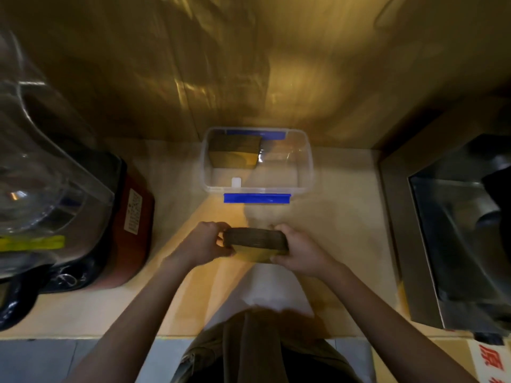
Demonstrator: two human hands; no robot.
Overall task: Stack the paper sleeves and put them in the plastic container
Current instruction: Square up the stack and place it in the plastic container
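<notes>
A stack of paper sleeves [255, 241], brown and flattened, was held between the two hands above the pale wooden counter [340, 222]. The stack's many thin edges faced the camera as a dark, finely ribbed band with a slightly arched top; below that band a lighter tan face of the sleeves showed. The left hand [203, 242] closed on the stack's left end, fingers curled over its top edge and thumb against the near side. The right hand [297, 251] closed on the right end in like manner, fingers wrapped behind and the thumb in front. Whether the stack's lower edge touched the counter could not be told.

Beyond the hands stood the plastic container [307, 164], clear-walled, rectangular and without a lid, with a blue clip [257, 198] hanging open on its near side and another blue clip [255, 134] on its far side. Inside, in the left rear part, lay a second batch of brown sleeves [235, 152] against the far wall; the rest of the container's floor was bare. The held stack lay near the container, outside it and on the camera's side. A blender [55, 172] with a clear jar and red base stood at the left of the counter, and a metal sink [453, 230] lay at the right.
</notes>
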